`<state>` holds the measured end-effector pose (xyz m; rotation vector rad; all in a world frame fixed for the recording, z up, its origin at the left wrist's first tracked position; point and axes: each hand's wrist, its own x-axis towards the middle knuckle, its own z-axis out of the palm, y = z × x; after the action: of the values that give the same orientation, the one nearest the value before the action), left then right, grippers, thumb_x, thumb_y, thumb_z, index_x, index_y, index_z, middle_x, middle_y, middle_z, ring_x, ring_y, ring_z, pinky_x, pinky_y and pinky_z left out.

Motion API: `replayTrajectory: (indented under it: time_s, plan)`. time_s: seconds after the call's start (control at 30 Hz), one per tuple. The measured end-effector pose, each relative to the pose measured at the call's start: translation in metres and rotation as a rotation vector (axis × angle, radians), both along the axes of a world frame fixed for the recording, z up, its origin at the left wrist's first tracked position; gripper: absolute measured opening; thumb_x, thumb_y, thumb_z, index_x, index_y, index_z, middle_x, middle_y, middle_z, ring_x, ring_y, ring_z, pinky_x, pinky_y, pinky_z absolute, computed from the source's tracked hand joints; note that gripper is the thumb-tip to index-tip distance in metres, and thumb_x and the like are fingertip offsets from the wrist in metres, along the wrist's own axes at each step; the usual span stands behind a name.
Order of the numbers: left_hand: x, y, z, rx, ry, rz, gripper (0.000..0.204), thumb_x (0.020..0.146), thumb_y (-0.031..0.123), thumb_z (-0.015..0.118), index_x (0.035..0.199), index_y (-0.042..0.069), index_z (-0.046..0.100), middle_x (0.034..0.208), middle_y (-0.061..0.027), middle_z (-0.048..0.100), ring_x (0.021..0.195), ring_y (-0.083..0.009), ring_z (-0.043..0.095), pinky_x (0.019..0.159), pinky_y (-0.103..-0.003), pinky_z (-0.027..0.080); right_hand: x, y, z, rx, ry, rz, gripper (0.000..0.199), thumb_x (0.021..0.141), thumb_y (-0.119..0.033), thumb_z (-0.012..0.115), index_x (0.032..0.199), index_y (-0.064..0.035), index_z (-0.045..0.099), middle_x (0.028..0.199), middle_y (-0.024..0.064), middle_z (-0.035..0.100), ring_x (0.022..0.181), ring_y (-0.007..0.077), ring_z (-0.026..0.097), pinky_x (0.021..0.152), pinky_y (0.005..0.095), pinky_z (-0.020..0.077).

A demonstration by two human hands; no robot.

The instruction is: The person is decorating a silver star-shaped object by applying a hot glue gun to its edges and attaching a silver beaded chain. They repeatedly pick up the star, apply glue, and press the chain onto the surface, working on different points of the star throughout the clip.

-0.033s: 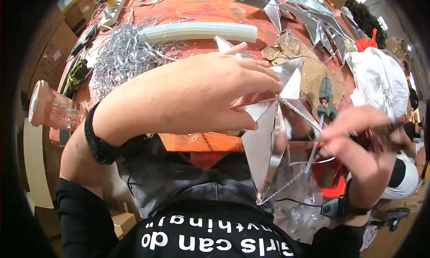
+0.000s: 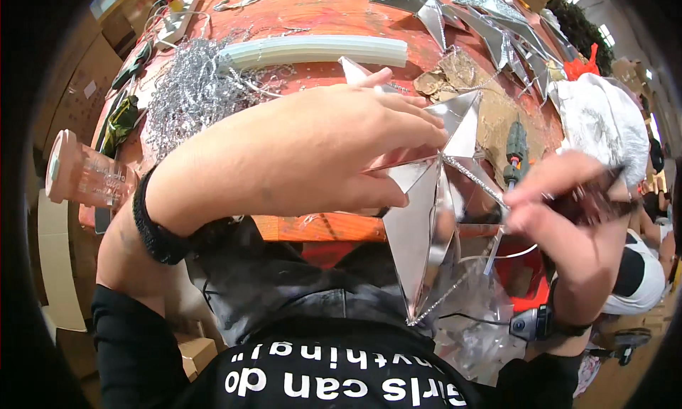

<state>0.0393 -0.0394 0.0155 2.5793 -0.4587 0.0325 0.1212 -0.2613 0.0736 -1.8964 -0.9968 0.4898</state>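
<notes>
A mirror-silver, folded star [image 2: 410, 238] is held up over the table's near edge. My left hand [image 2: 348, 128] reaches across and grips it near its middle, its fingers partly hidden behind the points. Along one ridge runs a sparkly silver trim [image 2: 472, 178], and more trim hangs by the lowest point. My right hand [image 2: 568, 214], blurred by motion, pinches at the star's right tip, at the end of the trim. A dark reddish-brown thing [image 2: 593, 196], too blurred to name, shows at its palm. Beyond the star lies a glue gun [image 2: 516, 150] with a glue stick in it.
Tangled silver trim [image 2: 188, 89] lies left on the red table [image 2: 312, 15], beside a bundle of translucent glue sticks [image 2: 316, 50]. Finished-looking silver stars [image 2: 426, 11] lie at the far right. A white cloth bundle [image 2: 604, 118] is right; a pink cup [image 2: 89, 171] stands left.
My right hand has shifted slightly up and left at the star's right tip, and the dark thing at its palm shows more. My left hand and the star have hardly moved.
</notes>
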Motion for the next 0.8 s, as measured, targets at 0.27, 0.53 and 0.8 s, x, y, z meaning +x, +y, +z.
replayTrajectory:
  time_s: [0.27, 0.53, 0.8]
  plan:
    - [-0.003, -0.004, 0.010, 0.004, 0.088, 0.077, 0.048, 0.077, 0.019, 0.071, 0.120, 0.007, 0.055, 0.099, -0.0074, 0.066, 0.097, -0.0273, 0.063, 0.112, -0.054, 0.019, 0.025, 0.026, -0.023, -0.101, -0.087, 0.093, 0.009, 0.077, -0.002, 0.068, 0.082, -0.0011, 0.061, 0.073, 0.0008, 0.061, 0.067, 0.0061, 0.055, 0.062, 0.0197, 0.0422]
    - [0.002, -0.017, 0.005, -0.044, -0.001, 0.177, 0.039, 0.075, 0.023, 0.074, 0.107, 0.006, 0.061, 0.084, -0.0099, 0.066, 0.084, -0.0283, 0.064, 0.112, -0.049, 0.021, 0.037, 0.034, -0.045, -0.040, -0.089, 0.155, 0.008, 0.078, 0.000, 0.066, 0.085, 0.0009, 0.061, 0.074, 0.0015, 0.062, 0.064, 0.0058, 0.055, 0.059, 0.0187, 0.0421]
    - [0.001, -0.023, -0.002, -0.100, -0.091, 0.278, 0.035, 0.071, 0.017, 0.077, 0.102, 0.008, 0.064, 0.085, -0.0097, 0.067, 0.081, -0.0287, 0.063, 0.110, -0.046, 0.026, 0.034, 0.039, -0.041, -0.044, -0.050, 0.140, 0.008, 0.077, -0.001, 0.068, 0.082, 0.0008, 0.062, 0.072, -0.0008, 0.060, 0.059, 0.0029, 0.049, 0.051, 0.0176, 0.0348]
